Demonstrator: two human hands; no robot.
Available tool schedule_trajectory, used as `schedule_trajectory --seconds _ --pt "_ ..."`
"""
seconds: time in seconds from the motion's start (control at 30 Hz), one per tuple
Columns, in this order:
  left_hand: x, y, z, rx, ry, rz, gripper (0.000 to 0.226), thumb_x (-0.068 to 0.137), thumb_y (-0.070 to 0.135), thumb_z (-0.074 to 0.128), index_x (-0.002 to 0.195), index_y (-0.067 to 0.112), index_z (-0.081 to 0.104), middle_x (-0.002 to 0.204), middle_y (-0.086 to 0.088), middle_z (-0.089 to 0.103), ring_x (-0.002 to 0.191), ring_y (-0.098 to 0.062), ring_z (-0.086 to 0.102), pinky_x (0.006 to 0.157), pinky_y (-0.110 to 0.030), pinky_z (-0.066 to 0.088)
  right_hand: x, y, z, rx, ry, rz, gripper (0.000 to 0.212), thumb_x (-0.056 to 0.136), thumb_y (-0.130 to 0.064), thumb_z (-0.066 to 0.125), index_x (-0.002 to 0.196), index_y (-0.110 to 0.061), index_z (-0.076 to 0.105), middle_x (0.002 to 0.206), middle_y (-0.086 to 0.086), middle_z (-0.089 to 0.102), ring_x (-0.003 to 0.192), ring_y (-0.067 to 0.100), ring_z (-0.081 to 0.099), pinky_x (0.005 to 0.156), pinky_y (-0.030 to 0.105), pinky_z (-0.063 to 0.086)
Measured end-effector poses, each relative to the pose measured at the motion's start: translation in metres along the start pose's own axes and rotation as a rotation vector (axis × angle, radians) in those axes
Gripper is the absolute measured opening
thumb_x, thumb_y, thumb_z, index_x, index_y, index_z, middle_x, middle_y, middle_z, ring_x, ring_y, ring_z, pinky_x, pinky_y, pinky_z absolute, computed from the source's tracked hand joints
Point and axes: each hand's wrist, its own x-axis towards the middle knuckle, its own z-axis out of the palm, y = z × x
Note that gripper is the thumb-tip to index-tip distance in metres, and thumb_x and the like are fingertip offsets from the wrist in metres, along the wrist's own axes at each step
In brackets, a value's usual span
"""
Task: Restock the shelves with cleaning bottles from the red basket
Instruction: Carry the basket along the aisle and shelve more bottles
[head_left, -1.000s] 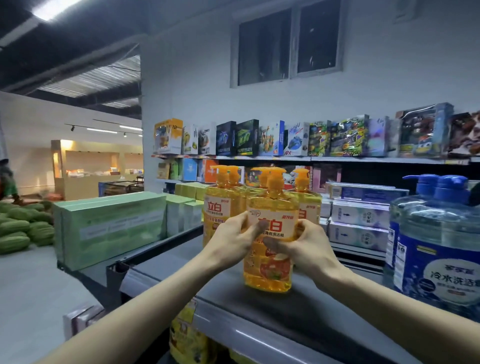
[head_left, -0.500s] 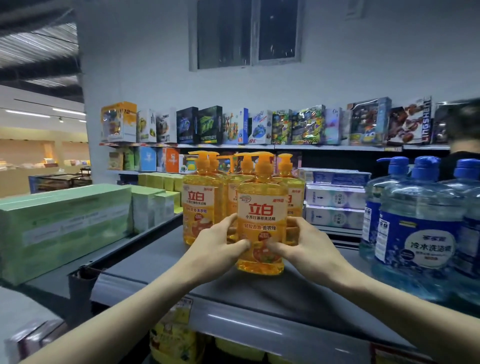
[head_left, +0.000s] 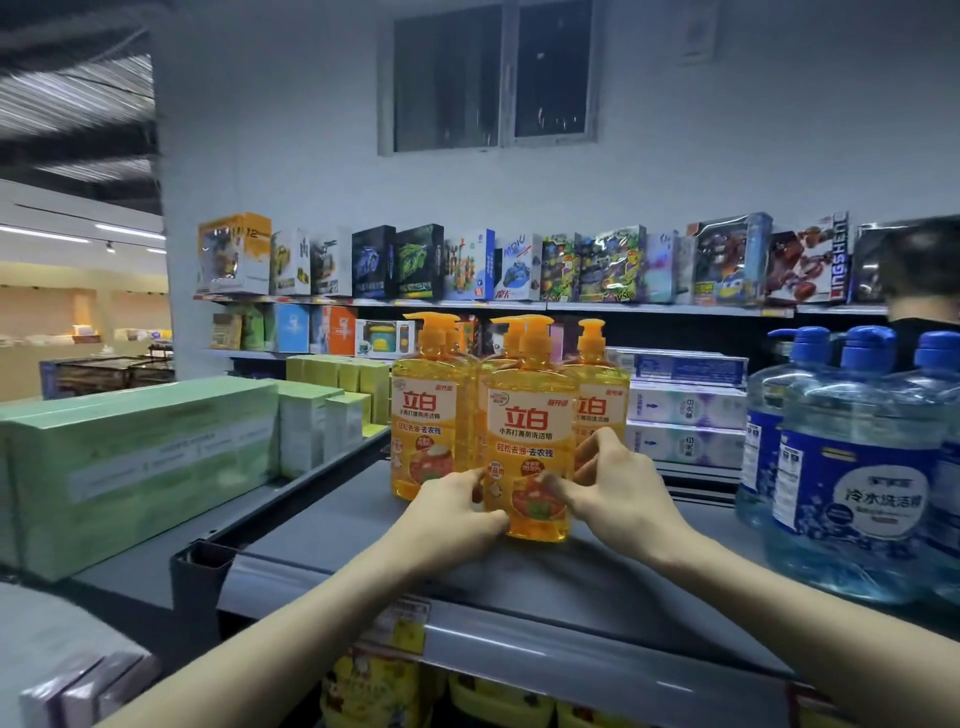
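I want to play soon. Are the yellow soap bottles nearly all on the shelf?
Done: several yellow bottles stand together on the shelf. In hand: left hand and right hand grip the front bottle, standing before them. Left: unknown, the red basket is out of view.

Dim, bluish light; edges blurred and bowed by the lens

**Bottle Back Against the Row**

Moves the front bottle (head_left: 530, 441) away from the shelf (head_left: 597, 582) edge and up against the yellow row (head_left: 423, 415), base down, label squared forward. Slides the left hand (head_left: 452, 512) and right hand (head_left: 623, 493) from mid-label down toward the base. Swings the view rightward, closer to the blue jugs (head_left: 852, 467).
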Motion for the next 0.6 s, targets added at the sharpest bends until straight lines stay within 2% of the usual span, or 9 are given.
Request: schedule_trajectory --seconds 0.07,0.13,0.3,0.4,0.53,0.6 --pt "0.007 -0.004 -0.007 -0.013 -0.010 -0.027 0.042 0.099 0.025 0.066 0.141 0.027 0.061 0.120 0.014 0.066 0.114 -0.008 0.062 0.098 -0.022 0.046 0.008 -0.002 0.010 0.002 0.006 0.004 0.045 0.090 -0.050 0.080 0.110 -0.022 0.052 0.097 -0.009 0.068 0.093 0.016 0.071 0.081 0.037 0.063" --pt "0.015 -0.009 -0.012 -0.043 -0.038 -0.054 0.046 0.100 0.027 0.067 0.145 0.026 0.057 0.122 0.014 0.063 0.115 -0.009 0.058 0.098 -0.022 0.040 0.014 -0.004 0.019 0.016 0.012 0.006 0.045 0.091 -0.051 0.078 0.113 -0.022 0.051 0.105 -0.005 0.070 0.098 0.019 0.072 0.087 0.042 0.064" --pt "0.024 -0.030 -0.010 -0.091 -0.011 -0.102 0.059 0.096 0.033 0.073 0.151 0.029 0.052 0.131 0.016 0.060 0.128 -0.012 0.057 0.118 -0.034 0.042 0.024 -0.009 0.038 0.040 0.035 0.031 0.046 0.091 -0.046 0.079 0.118 -0.021 0.051 0.113 -0.001 0.071 0.104 0.024 0.072 0.093 0.048 0.063" --pt "0.026 -0.038 -0.006 -0.112 0.023 -0.096 0.058 0.094 0.034 0.073 0.149 0.030 0.055 0.135 0.015 0.064 0.127 -0.012 0.060 0.116 -0.033 0.044 0.028 -0.008 0.039 0.037 0.033 0.049 0.045 0.090 -0.046 0.080 0.117 -0.020 0.054 0.107 -0.004 0.070 0.101 0.022 0.072 0.091 0.046 0.064" --pt "0.030 -0.042 -0.003 -0.076 0.058 -0.046 0.045 0.098 0.032 0.069 0.142 0.030 0.060 0.127 0.014 0.068 0.121 -0.012 0.063 0.100 -0.023 0.043 0.025 -0.006 0.043 0.069 0.063 0.051 0.043 0.088 -0.049 0.082 0.112 -0.022 0.058 0.103 -0.007 0.069 0.097 0.018 0.072 0.088 0.042 0.065" --pt "0.030 -0.043 -0.004 -0.076 0.076 -0.043 0.043 0.099 0.033 0.067 0.142 0.029 0.061 0.128 0.012 0.069 0.121 -0.013 0.064 0.104 -0.027 0.047 0.024 -0.005 0.046 0.079 0.086 0.051 0.042 0.088 -0.050 0.081 0.110 -0.022 0.059 0.103 -0.006 0.070 0.096 0.016 0.071 0.086 0.038 0.065"
